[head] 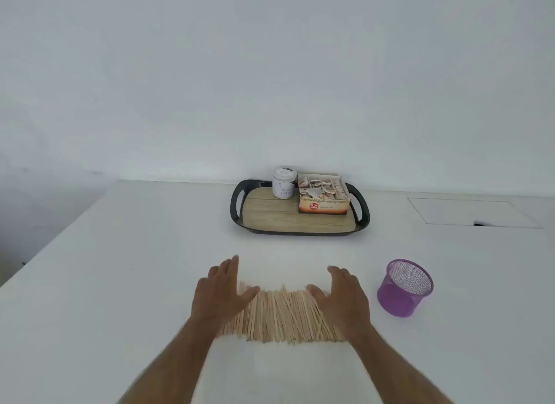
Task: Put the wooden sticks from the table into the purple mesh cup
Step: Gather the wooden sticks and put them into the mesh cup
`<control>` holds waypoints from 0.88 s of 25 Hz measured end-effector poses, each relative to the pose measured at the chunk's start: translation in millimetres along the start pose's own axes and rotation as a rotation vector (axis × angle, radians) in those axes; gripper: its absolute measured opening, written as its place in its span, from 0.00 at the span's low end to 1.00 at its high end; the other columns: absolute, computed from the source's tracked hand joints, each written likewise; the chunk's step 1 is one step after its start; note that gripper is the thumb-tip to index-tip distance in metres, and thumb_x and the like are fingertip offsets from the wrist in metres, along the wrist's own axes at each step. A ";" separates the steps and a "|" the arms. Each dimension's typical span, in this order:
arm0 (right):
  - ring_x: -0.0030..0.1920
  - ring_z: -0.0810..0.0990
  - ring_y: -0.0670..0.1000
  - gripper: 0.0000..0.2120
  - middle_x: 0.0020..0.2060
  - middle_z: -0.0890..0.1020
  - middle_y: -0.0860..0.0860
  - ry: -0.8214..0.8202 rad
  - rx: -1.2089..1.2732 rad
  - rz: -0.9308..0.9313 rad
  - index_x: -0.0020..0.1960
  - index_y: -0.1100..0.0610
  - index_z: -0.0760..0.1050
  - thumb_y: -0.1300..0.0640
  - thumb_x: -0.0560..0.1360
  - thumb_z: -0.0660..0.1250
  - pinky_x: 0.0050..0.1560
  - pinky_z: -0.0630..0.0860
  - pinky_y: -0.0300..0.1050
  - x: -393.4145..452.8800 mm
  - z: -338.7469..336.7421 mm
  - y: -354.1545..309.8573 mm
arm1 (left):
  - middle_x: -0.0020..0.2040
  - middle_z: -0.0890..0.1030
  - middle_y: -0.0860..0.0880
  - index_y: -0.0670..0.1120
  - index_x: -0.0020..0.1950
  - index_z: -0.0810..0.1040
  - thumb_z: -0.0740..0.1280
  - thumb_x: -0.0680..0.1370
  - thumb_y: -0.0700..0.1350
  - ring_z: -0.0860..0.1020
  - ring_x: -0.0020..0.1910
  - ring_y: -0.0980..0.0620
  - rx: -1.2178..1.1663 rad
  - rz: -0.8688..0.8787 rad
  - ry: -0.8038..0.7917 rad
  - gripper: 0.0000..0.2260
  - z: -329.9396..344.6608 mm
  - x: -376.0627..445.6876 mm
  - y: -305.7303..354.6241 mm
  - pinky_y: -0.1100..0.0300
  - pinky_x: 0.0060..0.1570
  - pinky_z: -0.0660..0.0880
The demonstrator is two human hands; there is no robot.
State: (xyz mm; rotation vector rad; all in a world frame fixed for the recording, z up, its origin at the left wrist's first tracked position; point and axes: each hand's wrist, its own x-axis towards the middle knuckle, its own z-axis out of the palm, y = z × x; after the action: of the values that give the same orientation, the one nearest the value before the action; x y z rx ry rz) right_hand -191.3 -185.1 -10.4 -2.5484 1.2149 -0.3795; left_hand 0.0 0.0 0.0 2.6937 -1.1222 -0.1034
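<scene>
We see a broad, loose layer of thin, flat wooden sticks [282, 316] lying on the smooth white table [135, 268], pale and matte, mostly parallel and pointing away from us, with a few crossed at slight angles. Our left hand [222, 292] sits at the left end of the pile and our right hand [342, 301] at the right end, both with fingers straight and spread, thumbs turned inward over the sticks; neither grips anything. Whether the palms press on the wood we cannot tell. The purple mesh cup [404, 288] stands upright to the right of the sticks, near our right hand but apart from it, a round perforated metal cylinder. Farther back rests an oval dark tray [237, 205] with a wood-grain floor, carrying a white jar [283, 182] and an open cardboard box [322, 199].
</scene>
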 end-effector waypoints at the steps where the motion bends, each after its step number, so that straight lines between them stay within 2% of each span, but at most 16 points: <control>1: 0.60 0.76 0.51 0.33 0.60 0.78 0.49 -0.014 0.039 0.065 0.67 0.52 0.70 0.32 0.70 0.64 0.54 0.77 0.48 -1.5 -0.6 3.0 | 0.75 0.71 0.50 0.48 0.78 0.62 0.60 0.76 0.70 0.71 0.71 0.48 -0.015 -0.041 0.003 0.38 0.3 -1.2 -4.7 0.49 0.65 0.73; 3: 0.54 0.78 0.50 0.32 0.54 0.79 0.47 -0.074 0.074 0.169 0.61 0.53 0.73 0.31 0.67 0.67 0.47 0.76 0.45 -5.4 -2.0 6.4 | 0.65 0.77 0.51 0.49 0.70 0.71 0.64 0.75 0.68 0.74 0.64 0.49 -0.045 -0.151 0.037 0.31 0.5 -5.0 -14.6 0.51 0.57 0.77; 5: 0.48 0.79 0.48 0.31 0.47 0.79 0.45 -0.159 0.085 0.237 0.55 0.52 0.73 0.30 0.64 0.70 0.42 0.75 0.43 -7.4 -1.8 11.1 | 0.60 0.78 0.51 0.49 0.63 0.73 0.67 0.73 0.67 0.75 0.60 0.48 -0.115 -0.296 0.043 0.28 -0.8 -7.1 -27.1 0.50 0.52 0.77; 9: 0.37 0.78 0.46 0.24 0.38 0.79 0.45 -0.185 0.104 0.286 0.43 0.53 0.73 0.34 0.64 0.74 0.37 0.76 0.43 -4.7 -5.4 11.2 | 0.59 0.77 0.46 0.44 0.62 0.73 0.73 0.68 0.69 0.77 0.61 0.41 -0.236 -0.545 -0.054 0.35 -6.3 -5.5 -43.1 0.47 0.54 0.77; 12: 0.34 0.79 0.46 0.19 0.34 0.81 0.46 -0.199 0.143 0.292 0.40 0.54 0.75 0.40 0.65 0.76 0.34 0.75 0.43 -0.9 -5.9 11.3 | 0.57 0.78 0.44 0.42 0.59 0.74 0.76 0.67 0.67 0.79 0.58 0.41 -0.262 -0.574 -0.100 0.34 -8.7 -3.6 -48.4 0.48 0.54 0.78; 17: 0.38 0.81 0.47 0.14 0.37 0.83 0.46 -0.215 0.244 0.335 0.42 0.54 0.79 0.48 0.64 0.79 0.37 0.73 0.41 5.0 -7.1 12.4 | 0.42 0.82 0.44 0.40 0.45 0.77 0.81 0.68 0.56 0.82 0.44 0.43 -0.333 -0.571 -0.133 0.22 -15.6 -1.1 -50.5 0.55 0.42 0.75; 22: 0.36 0.82 0.45 0.07 0.33 0.84 0.45 -0.216 0.341 0.409 0.37 0.51 0.82 0.53 0.64 0.80 0.39 0.77 0.40 9.8 -10.0 14.6 | 0.40 0.85 0.43 0.39 0.43 0.83 0.80 0.71 0.46 0.84 0.43 0.43 -0.444 -0.563 -0.139 0.12 -18.2 0.6 -45.8 0.51 0.51 0.81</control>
State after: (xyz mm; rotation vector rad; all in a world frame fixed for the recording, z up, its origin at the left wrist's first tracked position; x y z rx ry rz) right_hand -199.2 -203.0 -5.5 -1.9416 1.4055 -0.1901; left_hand 34.9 34.1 7.1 2.5242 -0.2817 -0.5636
